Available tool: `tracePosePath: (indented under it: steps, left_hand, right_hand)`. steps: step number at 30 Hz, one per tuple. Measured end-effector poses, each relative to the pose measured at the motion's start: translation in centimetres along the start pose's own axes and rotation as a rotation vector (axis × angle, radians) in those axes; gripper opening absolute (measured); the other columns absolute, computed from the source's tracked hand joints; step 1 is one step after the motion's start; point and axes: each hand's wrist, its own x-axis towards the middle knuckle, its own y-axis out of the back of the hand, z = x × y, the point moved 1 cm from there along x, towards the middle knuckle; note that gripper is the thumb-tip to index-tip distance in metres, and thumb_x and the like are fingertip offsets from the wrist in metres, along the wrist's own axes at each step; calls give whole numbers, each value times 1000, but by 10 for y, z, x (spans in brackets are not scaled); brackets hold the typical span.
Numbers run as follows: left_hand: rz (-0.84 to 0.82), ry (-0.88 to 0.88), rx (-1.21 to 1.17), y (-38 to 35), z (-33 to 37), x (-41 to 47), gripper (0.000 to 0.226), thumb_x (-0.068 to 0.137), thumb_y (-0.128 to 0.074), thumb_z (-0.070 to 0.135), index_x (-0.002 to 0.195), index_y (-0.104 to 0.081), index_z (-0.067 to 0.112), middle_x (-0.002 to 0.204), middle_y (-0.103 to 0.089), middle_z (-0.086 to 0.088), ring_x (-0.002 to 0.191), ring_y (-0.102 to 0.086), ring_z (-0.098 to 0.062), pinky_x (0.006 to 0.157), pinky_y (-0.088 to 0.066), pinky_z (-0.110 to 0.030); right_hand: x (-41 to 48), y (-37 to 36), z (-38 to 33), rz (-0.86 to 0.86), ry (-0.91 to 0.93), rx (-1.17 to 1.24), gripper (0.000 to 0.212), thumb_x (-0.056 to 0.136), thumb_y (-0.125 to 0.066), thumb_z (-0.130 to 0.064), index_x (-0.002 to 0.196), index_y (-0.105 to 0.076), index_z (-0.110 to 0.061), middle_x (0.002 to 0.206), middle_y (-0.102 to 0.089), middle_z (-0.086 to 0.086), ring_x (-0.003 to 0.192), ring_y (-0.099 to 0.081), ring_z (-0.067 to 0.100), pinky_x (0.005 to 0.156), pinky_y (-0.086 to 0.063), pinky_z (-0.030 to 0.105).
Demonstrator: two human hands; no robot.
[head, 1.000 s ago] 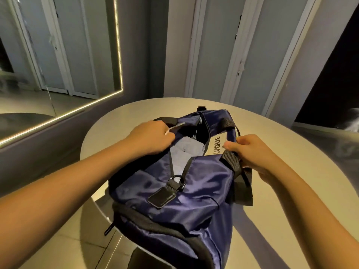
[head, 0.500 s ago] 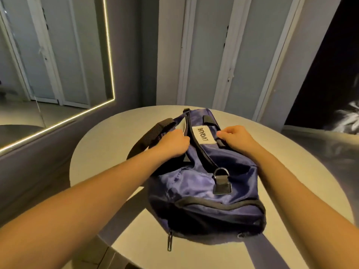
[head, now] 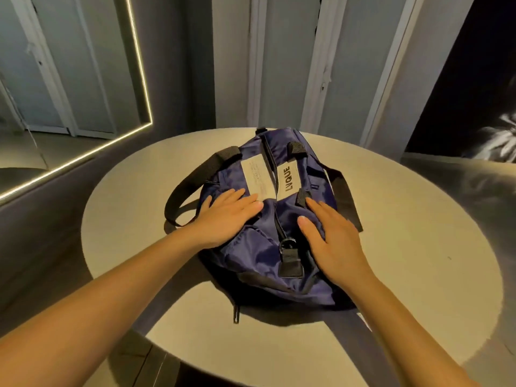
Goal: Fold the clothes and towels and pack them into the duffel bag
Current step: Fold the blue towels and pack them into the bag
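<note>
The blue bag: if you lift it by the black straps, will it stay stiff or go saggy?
Probably saggy: the blue bag is wrinkled fabric, denting under the left hand and right hand. Its shiny cloth may slide easily on the smooth table. It likely won't roll; it slumps flat.

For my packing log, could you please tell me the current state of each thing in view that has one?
duffel bag: lying on the table, top looks zipped closed
left hand: fingers straight, resting flat on the bag's top
right hand: fingers straight, resting flat on the bag's top
carry straps: slack, one fallen to each side
mirror edge light: lit
</note>
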Motion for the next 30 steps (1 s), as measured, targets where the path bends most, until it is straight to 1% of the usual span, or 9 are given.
tracePosePath:
  steps: [5, 10, 14, 17, 19, 21, 23, 26, 30]
  left_hand:
    - [101, -14, -28, -17, -22, 33, 75, 90, -13, 74, 159, -14, 45, 171, -4, 12, 157, 4, -12, 124, 8, -55]
    - [248, -42, -26, -24, -36, 67, 63, 102, -24, 67, 160, -18, 43, 171, -9, 9, 157, 1, -13, 125, 7, -53]
    - [228, -29, -15, -15, -32, 75, 62, 102, -27, 65, 160, -21, 41, 171, -13, 7, 157, -3, -16, 125, 5, -55]
    - [261, -11, -88, 8, -19, 69, 58, 103, -39, 60, 153, -41, 32, 163, -35, 1, 152, -26, -24, 124, -6, -59]
    - [379, -60, -117, 22, 6, 60, 54, 101, -49, 57, 145, -53, 26, 150, -54, -1, 141, -43, -29, 121, -19, -60]
    - [474, -204, -128, 29, 45, 47, 48, 99, -58, 51, 137, -61, 24, 137, -63, -2, 132, -52, -30, 114, -32, -57]
    - [466, -359, -182, 24, 88, 34, 41, 97, -63, 46, 130, -66, 22, 131, -67, -1, 126, -55, -29, 108, -40, -50]
    - [374, -520, -194, 2, 153, 15, 42, 96, -63, 47, 129, -66, 21, 134, -65, 0, 129, -52, -27, 109, -38, -47]
    - [275, -657, -207, -37, 251, -25, 41, 99, -59, 47, 131, -64, 22, 141, -60, -1, 132, -48, -24, 111, -36, -44]
  right_hand:
    - [24, -21, 16, 28, -9, 5, 64, 97, -28, -64, 154, -38, -36, 163, -35, -4, 151, -28, 19, 124, -19, 53]
    - [62, -34, 28, 15, -1, -24, 51, 107, -34, -51, 156, -34, -36, 164, -32, -3, 152, -27, 20, 125, -15, 52]
    - [78, -30, 28, -33, -26, -40, 62, 101, -31, -65, 156, -34, -37, 164, -33, -2, 151, -29, 22, 124, -19, 53]
    - [75, -12, 20, -85, -33, 1, 66, 99, -40, -67, 156, -36, -34, 162, -37, -3, 148, -35, 21, 121, -27, 52]
    - [65, 9, 13, -64, -44, 37, 63, 100, -42, -62, 155, -37, -31, 159, -41, -5, 144, -40, 18, 119, -33, 45]
    - [48, 35, 7, 33, -72, 24, 57, 104, -37, -57, 154, -37, -31, 157, -42, -6, 140, -42, 16, 115, -35, 33]
    - [20, 67, 6, 142, -123, -22, 52, 107, -34, -49, 155, -36, -29, 160, -39, -6, 144, -38, 16, 114, -31, 30]
    - [-36, 117, 15, 246, -206, -136, 48, 108, -35, -45, 153, -39, -29, 160, -40, -4, 145, -38, 17, 117, -31, 37]
    - [-122, 185, 44, 296, -327, -271, 42, 107, -45, -40, 146, -49, -24, 150, -51, -2, 135, -48, 16, 108, -36, 30]
